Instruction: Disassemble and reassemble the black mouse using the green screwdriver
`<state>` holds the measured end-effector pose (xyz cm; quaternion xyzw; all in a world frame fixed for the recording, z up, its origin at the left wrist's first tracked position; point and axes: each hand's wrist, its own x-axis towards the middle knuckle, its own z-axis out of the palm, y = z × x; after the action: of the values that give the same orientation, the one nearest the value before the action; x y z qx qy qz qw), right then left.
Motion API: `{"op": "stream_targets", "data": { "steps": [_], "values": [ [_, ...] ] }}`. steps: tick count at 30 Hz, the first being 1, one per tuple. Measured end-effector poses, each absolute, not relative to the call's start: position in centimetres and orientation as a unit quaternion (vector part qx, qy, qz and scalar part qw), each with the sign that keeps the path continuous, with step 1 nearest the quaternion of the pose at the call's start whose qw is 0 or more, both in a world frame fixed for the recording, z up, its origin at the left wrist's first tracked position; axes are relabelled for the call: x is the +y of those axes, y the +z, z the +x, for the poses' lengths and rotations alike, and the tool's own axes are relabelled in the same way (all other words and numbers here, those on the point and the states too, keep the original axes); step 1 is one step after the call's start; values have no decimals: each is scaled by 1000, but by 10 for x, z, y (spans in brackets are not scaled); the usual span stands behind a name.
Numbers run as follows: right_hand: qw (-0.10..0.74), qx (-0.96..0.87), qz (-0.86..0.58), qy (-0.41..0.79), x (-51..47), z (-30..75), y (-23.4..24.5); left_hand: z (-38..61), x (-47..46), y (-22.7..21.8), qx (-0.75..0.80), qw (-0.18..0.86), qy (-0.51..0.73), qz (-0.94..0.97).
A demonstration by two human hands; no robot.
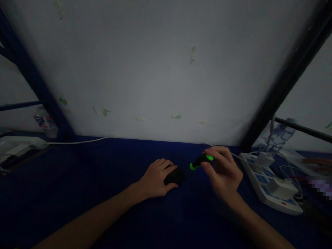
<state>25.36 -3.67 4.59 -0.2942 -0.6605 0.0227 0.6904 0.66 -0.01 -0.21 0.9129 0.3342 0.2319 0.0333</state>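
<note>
My left hand (155, 179) is wrapped round a dark object that looks like a computer mouse (173, 175), which rests on the blue table (116, 221). Just to its right, my right hand (226, 172) pinches a short black-and-green screwdriver (199, 161) between thumb and fingers. The green-ringed end of its handle slants down and left towards the mouse, with a small space between them. No shaft can be made out in the dim light.
At the right lies a white power strip (261, 188) with plugs and cables. Behind it stands a clear bottle (281, 136); another bottle (45, 121) is at the left, beside a second white strip (23, 143). Dark posts (287, 76) and a white wall (155, 69) bound the table.
</note>
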Motion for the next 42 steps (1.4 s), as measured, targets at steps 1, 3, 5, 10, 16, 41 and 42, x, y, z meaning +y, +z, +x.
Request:
{"op": "stream_targets", "data": {
  "steps": [1,3,5,10,16,41,42],
  "values": [
    [692,-656,-301,14,-37,253,47,7,0,-2,334,34,232,913],
    [684,-658,-315,34,-38,253,49,7,0,-2,332,34,235,913],
    [667,-670,-315,82,-38,254,49,7,0,-3,332,34,239,912],
    [664,-689,-275,89,-37,256,47,7,2,-6,327,21,248,912],
    [682,-667,-291,73,-36,256,48,6,1,-4,328,20,242,913],
    [652,-702,-284,43,-37,261,50,4,4,-3,338,20,235,911],
    [653,-702,-282,20,-37,261,50,3,5,-4,339,19,236,910]
  ]
}}
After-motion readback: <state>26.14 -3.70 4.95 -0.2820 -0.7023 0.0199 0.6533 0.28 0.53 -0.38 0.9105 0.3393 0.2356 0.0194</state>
